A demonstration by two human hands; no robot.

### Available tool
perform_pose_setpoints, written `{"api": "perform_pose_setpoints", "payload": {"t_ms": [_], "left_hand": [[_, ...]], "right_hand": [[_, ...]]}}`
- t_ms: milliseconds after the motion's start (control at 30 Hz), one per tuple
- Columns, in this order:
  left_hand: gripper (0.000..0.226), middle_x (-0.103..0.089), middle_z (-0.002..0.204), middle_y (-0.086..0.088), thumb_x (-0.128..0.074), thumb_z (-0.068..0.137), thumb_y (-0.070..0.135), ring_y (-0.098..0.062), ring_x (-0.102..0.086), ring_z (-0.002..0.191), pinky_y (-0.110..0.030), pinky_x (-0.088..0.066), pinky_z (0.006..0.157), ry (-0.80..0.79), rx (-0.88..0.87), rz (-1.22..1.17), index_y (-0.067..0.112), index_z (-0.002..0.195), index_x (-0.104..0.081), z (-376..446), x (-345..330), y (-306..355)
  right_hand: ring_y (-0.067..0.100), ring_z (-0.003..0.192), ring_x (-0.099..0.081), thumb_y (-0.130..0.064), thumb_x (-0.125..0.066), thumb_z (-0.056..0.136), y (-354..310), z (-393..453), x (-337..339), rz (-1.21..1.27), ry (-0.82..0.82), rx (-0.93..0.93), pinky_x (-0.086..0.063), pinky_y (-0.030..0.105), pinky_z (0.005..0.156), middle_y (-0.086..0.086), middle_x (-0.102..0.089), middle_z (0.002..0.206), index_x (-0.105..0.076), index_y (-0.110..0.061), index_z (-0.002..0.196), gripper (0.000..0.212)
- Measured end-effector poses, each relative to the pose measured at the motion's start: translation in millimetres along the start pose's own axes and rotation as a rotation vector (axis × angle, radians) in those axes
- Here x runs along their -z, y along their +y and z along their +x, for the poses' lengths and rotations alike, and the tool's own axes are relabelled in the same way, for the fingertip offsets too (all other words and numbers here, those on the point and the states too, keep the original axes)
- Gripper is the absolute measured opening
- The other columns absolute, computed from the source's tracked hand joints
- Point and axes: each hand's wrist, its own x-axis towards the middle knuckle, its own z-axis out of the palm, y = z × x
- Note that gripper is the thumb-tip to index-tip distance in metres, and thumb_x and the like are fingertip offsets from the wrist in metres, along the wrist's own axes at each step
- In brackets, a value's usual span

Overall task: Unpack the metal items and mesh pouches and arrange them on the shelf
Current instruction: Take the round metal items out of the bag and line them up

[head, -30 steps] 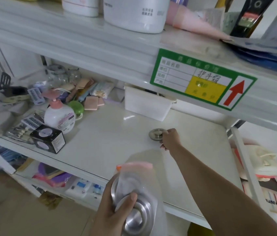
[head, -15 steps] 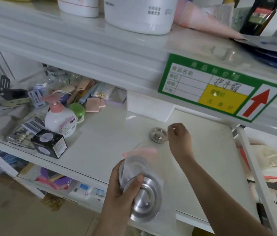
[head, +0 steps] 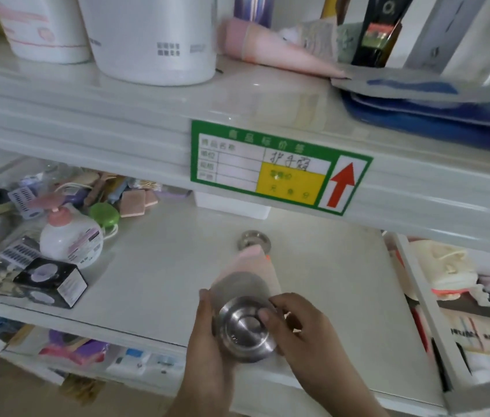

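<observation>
A round steel item point(head: 245, 329) sits inside a clear plastic bag with a pink top point(head: 249, 266), held over the front of the white shelf point(head: 159, 278). My left hand point(head: 207, 341) grips the bag and the steel item from the left. My right hand point(head: 295, 326) touches the item's right rim, thumb on its face. A second small steel disc point(head: 252, 237) lies flat on the shelf just behind the bag, partly hidden by the pink top.
At the shelf's left stand a pink-capped lotion bottle point(head: 70, 237), a black box point(head: 52, 279), a green round case point(head: 104, 215) and several small packets. A white bin point(head: 231, 207) sits at the back. A green price label point(head: 280, 167) hangs above.
My right hand left the small disc on the shelf and came back to the bagged steel item. The bag was raised and tilted so its pink top points away.
</observation>
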Motion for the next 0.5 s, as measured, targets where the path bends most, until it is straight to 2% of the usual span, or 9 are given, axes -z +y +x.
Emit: {"api": "perform_pose_setpoints", "payload": {"t_ms": [33,133,200,267,300,333,400,433,500], "left_hand": [[0.06,-0.075,0.094,-0.025,-0.043,0.092,0.053,-0.033,-0.074,0.079,-0.046,-0.053,0.081,-0.012,0.013,0.015,0.003,0.093,-0.077,-0.4,1.1,0.2],[0.033,-0.072,0.106,-0.023,-0.052,0.092,0.036,-0.037,-0.072,0.086,-0.047,-0.056,0.076,0.019,-0.047,0.102,0.015,0.112,-0.067,1.3,1.9,4.3],[0.025,-0.072,0.107,-0.02,-0.058,0.089,0.023,-0.035,-0.072,0.084,-0.043,-0.058,0.07,0.04,-0.077,0.123,0.019,0.112,-0.065,0.2,3.8,5.9],[0.026,-0.07,0.11,-0.022,-0.058,0.09,0.017,-0.035,-0.072,0.087,-0.039,-0.058,0.068,0.039,-0.101,0.114,0.016,0.115,-0.063,-1.7,7.4,4.9],[0.026,-0.069,0.112,-0.023,-0.056,0.091,0.015,-0.034,-0.071,0.091,-0.037,-0.059,0.068,0.056,-0.121,0.103,0.013,0.116,-0.062,-3.2,8.9,4.8],[0.026,-0.069,0.113,-0.023,-0.054,0.092,0.014,-0.035,-0.07,0.096,-0.036,-0.059,0.068,0.076,-0.136,0.089,0.01,0.118,-0.061,-4.9,12.1,4.5],[0.027,-0.069,0.117,-0.02,-0.053,0.094,0.016,-0.037,-0.068,0.104,-0.039,-0.06,0.07,0.107,-0.144,0.047,0.01,0.12,-0.06,-6.7,21.5,5.2],[0.027,-0.071,0.115,-0.016,-0.054,0.094,0.017,-0.033,-0.069,0.101,-0.038,-0.06,0.068,0.122,-0.146,0.033,0.012,0.119,-0.06,-8.7,27.2,6.8],[0.023,-0.076,0.106,-0.007,-0.054,0.094,0.016,-0.021,-0.074,0.088,-0.031,-0.06,0.06,0.14,-0.153,0.023,0.017,0.115,-0.064,-13.3,41.6,10.5]], "right_hand": [[0.015,0.069,-0.061,-0.026,-0.069,0.09,1.9,-2.4,0.4,0.032,-0.013,0.003,-0.054,0.033,0.067,-0.004,-0.064,0.084,-0.068,-0.028,0.088,0.004],[0.014,0.079,-0.065,-0.018,-0.068,0.092,4.0,-9.5,2.4,0.093,-0.057,0.092,-0.049,0.015,0.071,-0.008,-0.065,0.085,-0.067,-0.032,0.092,0.014],[0.015,0.084,-0.066,-0.023,-0.067,0.09,4.5,-10.4,2.7,0.113,-0.07,0.117,-0.047,0.012,0.074,-0.009,-0.066,0.088,-0.067,-0.034,0.091,0.011],[0.016,0.086,-0.066,-0.034,-0.066,0.086,5.5,-9.1,-0.2,0.136,-0.064,0.109,-0.047,0.013,0.074,-0.008,-0.065,0.091,-0.069,-0.035,0.086,0.004],[0.014,0.085,-0.066,-0.039,-0.065,0.084,6.7,-7.7,-1.8,0.16,-0.027,0.115,-0.046,0.013,0.073,-0.007,-0.065,0.091,-0.07,-0.034,0.083,0.007],[0.011,0.081,-0.065,-0.04,-0.065,0.084,9.0,-5.7,-2.5,0.193,0.039,0.109,-0.046,0.013,0.071,-0.006,-0.064,0.088,-0.071,-0.032,0.079,0.011],[0.006,0.065,-0.059,-0.03,-0.07,0.088,14.5,3.4,0.3,0.247,0.213,0.061,-0.042,0.014,0.062,-0.004,-0.062,0.072,-0.07,-0.025,0.071,0.018],[0.006,0.059,-0.054,-0.024,-0.07,0.091,19.4,11.1,2.4,0.255,0.269,0.008,-0.04,0.015,0.057,-0.004,-0.058,0.064,-0.07,-0.022,0.069,0.022],[0.007,0.051,-0.047,-0.024,-0.067,0.093,35.1,30.2,3.8,0.251,0.281,-0.12,-0.038,0.017,0.052,-0.003,-0.054,0.056,-0.072,-0.015,0.068,0.027]]}}
